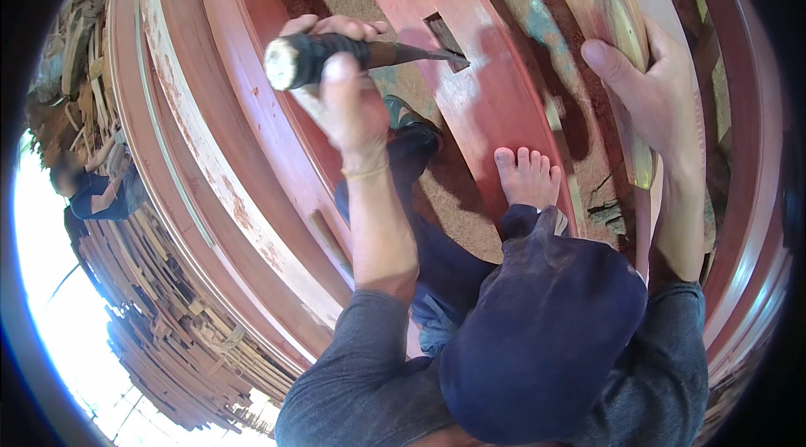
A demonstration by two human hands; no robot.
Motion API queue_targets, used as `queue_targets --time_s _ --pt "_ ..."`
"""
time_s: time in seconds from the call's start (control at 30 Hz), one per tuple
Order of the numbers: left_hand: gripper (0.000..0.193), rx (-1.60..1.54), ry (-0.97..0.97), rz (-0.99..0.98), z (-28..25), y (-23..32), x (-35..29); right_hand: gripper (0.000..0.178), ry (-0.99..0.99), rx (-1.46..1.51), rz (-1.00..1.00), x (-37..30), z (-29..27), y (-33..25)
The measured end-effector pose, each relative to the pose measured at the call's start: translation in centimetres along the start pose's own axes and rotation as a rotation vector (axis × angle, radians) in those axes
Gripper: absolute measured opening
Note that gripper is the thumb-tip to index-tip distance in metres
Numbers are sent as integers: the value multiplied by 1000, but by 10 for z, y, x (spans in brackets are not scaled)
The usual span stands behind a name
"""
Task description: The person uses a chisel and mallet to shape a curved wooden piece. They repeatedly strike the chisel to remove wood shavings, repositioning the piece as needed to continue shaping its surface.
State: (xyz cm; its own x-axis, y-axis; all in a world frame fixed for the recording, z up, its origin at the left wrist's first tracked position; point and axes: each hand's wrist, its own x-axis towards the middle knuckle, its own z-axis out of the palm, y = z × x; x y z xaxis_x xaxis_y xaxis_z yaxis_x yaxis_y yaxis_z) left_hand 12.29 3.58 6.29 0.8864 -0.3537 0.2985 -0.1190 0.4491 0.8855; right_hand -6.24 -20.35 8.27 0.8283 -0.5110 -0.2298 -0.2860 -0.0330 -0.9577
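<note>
A wood chisel with a dark handle and a pale, battered butt end was gripped in the left hand, whose fingers were wrapped tightly round the handle. The chisel was held nearly level, and its blade tip was set at the edge of a rectangular mortise cut into a reddish wooden beam. The beam was seen running from the top of the view down toward the person, and a bare foot was planted on its lower part, below the mortise. The right hand was laid flat, fingers together and thumb spread, against a second reddish plank standing on edge to the right of the beam; nothing was clenched in it. A dark shoe was seen on the sawdust-covered ground just left of the beam. Further long reddish boards were ranged to the left. Beyond them a stack of scrap timber was visible, with another person beside it.
</note>
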Motion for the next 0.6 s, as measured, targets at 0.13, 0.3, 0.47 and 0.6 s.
queue_targets --time_s 0.13,0.3,0.47,0.6 --pt "54 190 144 35 12 26 8 46 34 -4 120 -10 -10 -1" --pt "40 300 240 231 11 32 19 47 61 -18 82 -19 -18 5" --pt "24 235 126 138 14 17 37 43 26 -75 96 -27 -21 10" --pt "18 257 -50 81 19 -11 45 40 21 -44 41 -37 -18 4"
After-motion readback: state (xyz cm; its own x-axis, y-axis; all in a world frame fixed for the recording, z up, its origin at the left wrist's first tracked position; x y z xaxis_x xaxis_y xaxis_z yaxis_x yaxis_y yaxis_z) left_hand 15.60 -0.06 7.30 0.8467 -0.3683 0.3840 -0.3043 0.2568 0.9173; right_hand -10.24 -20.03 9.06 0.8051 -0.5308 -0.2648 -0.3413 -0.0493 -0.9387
